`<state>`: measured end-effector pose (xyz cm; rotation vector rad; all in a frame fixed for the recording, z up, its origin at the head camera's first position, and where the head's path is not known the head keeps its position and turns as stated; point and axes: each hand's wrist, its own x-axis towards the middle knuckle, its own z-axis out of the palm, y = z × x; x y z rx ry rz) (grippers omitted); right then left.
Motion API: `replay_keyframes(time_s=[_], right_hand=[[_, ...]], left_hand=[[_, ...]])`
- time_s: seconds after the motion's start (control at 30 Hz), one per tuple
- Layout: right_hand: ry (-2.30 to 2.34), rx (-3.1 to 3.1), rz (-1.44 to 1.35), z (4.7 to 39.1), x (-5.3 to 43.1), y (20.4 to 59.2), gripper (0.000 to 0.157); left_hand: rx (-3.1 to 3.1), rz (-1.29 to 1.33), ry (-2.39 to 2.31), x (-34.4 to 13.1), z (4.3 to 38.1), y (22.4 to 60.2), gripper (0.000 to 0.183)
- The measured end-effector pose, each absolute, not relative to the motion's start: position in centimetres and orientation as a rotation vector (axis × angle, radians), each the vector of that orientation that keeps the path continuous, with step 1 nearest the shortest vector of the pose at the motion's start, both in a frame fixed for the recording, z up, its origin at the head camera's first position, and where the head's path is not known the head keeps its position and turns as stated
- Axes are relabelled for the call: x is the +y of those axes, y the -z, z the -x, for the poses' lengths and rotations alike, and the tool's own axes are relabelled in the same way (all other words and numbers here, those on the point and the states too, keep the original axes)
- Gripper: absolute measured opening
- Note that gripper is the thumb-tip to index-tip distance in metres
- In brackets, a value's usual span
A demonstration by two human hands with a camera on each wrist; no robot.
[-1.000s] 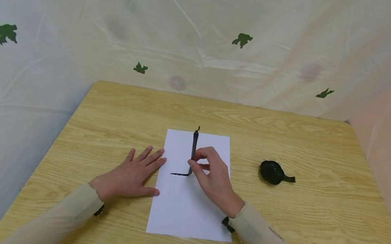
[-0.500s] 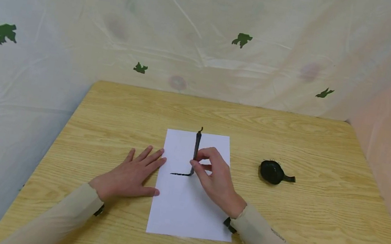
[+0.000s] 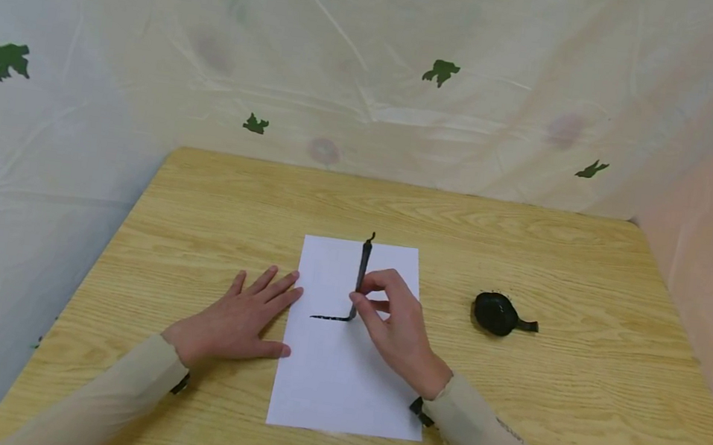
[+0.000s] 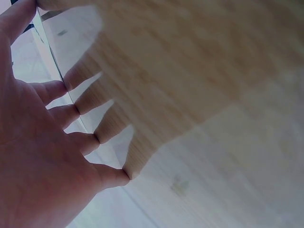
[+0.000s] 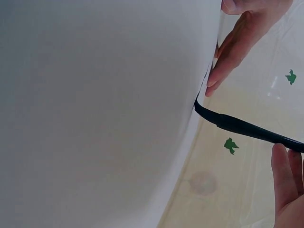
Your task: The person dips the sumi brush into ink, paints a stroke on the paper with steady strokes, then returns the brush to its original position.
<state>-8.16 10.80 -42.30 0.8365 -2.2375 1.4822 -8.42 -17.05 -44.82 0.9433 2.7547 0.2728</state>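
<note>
My right hand pinches a black calligraphy brush between thumb and fingers, holding it nearly upright. In the right wrist view, the brush's bristles bend against the white paper. A thin black ink stroke runs leftward across the sheet from the brush tip. My left hand lies flat with spread fingers at the paper's left edge, its fingertips and thumb tip right at that edge. The left wrist view shows the fingertips of this hand pressed on the wooden table.
Right of the paper stands a small black dish with a short handle pointing right, dark and shiny inside. The wooden table ends at a pale sheet wall decorated with green bird-shaped cutouts.
My right hand has slid slightly right with the brush, whose top leans a little more right. The ink stroke has grown longer rightward. My left hand stays in place.
</note>
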Motion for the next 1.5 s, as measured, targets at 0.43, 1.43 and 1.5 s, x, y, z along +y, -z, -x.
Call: replay_keyframes(time_s=[0.43,1.43,1.5], right_hand=[[-1.473,-2.247,-0.842,8.1,11.2,42.3,0.024],[-1.422,-2.250,-0.827,8.0,11.8,42.4,0.028],[-1.425,-2.243,-0.828,8.0,11.9,42.3,0.029]], left_hand=[[2.755,-0.960,-0.294,-17.1,8.3,44.6,0.090],[2.761,-0.963,-0.284,-17.1,8.4,44.8,0.091],[2.763,-0.966,-0.285,-17.1,8.4,44.9,0.091]])
